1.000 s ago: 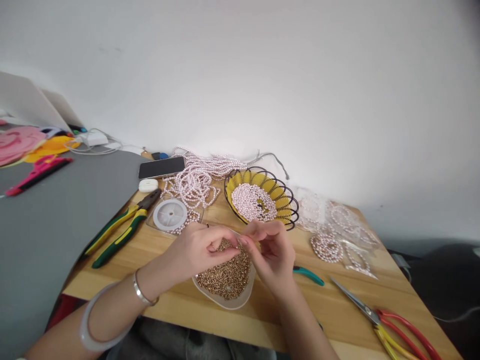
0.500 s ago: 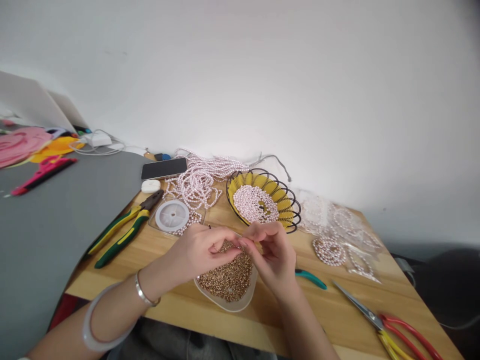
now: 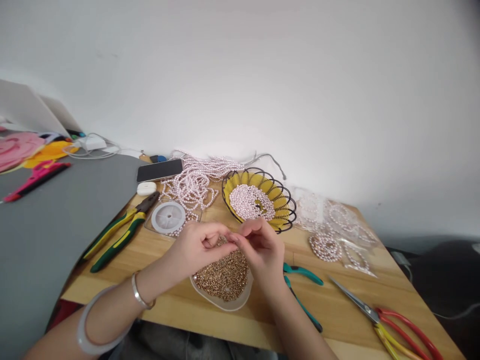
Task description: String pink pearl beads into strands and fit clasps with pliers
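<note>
Above a white dish (image 3: 231,306) of small gold beads (image 3: 224,276), my two hands meet at the fingertips. My left hand (image 3: 202,246) has thumb and forefinger pinched together. Against it, my right hand (image 3: 262,250) is closed in a pinch too, its other fingers curled. Whatever sits between the fingertips is too small to make out. Just behind the hands stands a yellow basket with a black wire rim (image 3: 283,202), holding pink beads (image 3: 249,201). A clear case with a white spool (image 3: 168,217) and some beads lies left of my left hand.
Green-and-yellow pliers (image 3: 120,235) lie at left, near a phone (image 3: 159,171) and a white earbud case (image 3: 146,188). Pink bead strands (image 3: 195,182) spread behind. Teal-handled pliers (image 3: 303,274), red-and-yellow scissors (image 3: 378,317) and bagged bead bracelets (image 3: 337,220) are at right.
My right hand has shifted slightly left, uncovering more of the teal-handled pliers. The fingertips stay together above the gold beads. The whole view has moved a little.
</note>
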Motion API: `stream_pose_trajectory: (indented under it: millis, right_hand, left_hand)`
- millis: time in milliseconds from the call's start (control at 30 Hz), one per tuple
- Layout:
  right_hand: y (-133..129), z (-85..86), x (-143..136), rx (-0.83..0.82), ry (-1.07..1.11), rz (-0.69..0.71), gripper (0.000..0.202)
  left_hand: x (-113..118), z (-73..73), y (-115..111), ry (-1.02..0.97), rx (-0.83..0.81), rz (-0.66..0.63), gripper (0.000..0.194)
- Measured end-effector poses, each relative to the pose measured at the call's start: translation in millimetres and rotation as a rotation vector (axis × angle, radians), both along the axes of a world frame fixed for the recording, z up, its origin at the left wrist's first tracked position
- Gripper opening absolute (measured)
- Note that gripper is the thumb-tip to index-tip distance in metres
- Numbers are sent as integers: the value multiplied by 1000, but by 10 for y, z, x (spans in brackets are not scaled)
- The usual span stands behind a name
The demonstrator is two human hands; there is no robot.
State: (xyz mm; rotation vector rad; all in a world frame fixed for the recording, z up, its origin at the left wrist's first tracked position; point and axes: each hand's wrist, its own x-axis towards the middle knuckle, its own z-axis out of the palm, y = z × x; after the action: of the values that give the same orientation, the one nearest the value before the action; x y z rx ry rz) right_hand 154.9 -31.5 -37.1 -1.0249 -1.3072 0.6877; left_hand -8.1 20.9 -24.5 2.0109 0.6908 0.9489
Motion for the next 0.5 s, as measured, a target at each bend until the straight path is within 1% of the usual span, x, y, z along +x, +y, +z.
stream_pose_trajectory:
  millis: [100, 200, 333, 433, 500]
  right_hand:
    - [46, 27, -30, -28, 66, 11, 26]
    - [58, 34, -51, -22, 107, 17, 28]
    - [32, 7, -67, 31, 95, -6, 20]
    - [11, -1, -69, 79, 36, 2, 13]
    - [5, 10, -61, 109, -12, 17, 13]
  left_hand:
    - [13, 4, 4, -14, -85, -12, 13]
    - [18, 6, 2, -35, -155, -15, 13]
    - [23, 7, -2, -66, -236, -13, 13]
    - [31, 8, 11, -96, -306, -15, 11]
    - [32, 11, 28, -117, -365, -18, 10]
